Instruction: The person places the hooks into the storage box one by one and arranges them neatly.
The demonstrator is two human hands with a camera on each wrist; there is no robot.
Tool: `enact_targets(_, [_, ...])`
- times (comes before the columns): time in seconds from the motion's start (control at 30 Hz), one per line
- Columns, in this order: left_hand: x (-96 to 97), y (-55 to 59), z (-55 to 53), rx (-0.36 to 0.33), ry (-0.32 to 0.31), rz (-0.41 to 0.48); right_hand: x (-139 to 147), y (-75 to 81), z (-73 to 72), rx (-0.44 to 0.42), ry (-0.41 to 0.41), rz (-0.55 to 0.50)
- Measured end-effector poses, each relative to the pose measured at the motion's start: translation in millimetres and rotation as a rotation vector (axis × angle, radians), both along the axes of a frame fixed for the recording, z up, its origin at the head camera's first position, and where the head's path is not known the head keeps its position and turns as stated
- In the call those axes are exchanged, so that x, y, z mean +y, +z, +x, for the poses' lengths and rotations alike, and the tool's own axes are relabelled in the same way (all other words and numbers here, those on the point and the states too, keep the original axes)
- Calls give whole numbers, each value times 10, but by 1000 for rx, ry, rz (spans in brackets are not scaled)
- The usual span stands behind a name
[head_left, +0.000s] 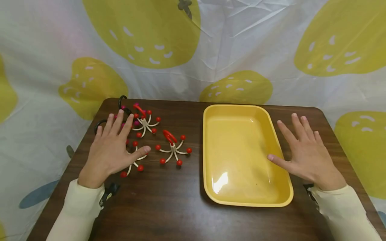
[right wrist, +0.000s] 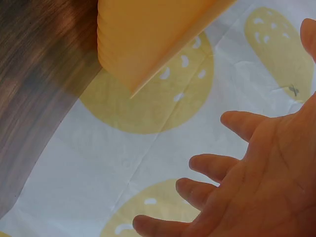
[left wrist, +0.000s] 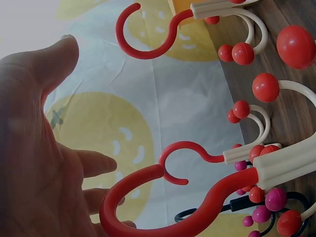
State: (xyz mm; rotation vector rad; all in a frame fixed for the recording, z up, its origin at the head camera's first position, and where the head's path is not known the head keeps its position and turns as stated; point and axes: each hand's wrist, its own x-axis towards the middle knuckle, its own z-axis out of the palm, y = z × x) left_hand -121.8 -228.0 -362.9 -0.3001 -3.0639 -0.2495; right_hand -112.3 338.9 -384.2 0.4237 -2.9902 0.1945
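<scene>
While the left hand hovers over the table, fingers spread and gripping nothing, it partly hides the nearest red-hooked hanger and black hangers with pink balls at the far left. A second red-hooked hanger stands to its right; a third red-hooked hanger crowds the black ones. At right, the right hand, likewise splayed and unoccupied, is beside a yellow tray. Beyond hangs a fruit-print cloth.

White glare shines in the tray toward the desk's near edge; soft shadows lie inside toward the right edge.
</scene>
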Motion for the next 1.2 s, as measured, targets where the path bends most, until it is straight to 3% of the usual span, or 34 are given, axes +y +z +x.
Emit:
enact_targets(0.37, [25,-24,38,124,-12,69,-5,-12,0,91,60,-87])
enact_targets(0.57, [78,-44,71,204,-40,151,-36,-28,43,48,74,-213])
enact_targets(0.77, [129,-48,83,226,-72,236,-44,-37,69,10,100,-323])
enact_targets(1.2, [259,-148,61,264,-173,416,1,-175,103,55,168,-391])
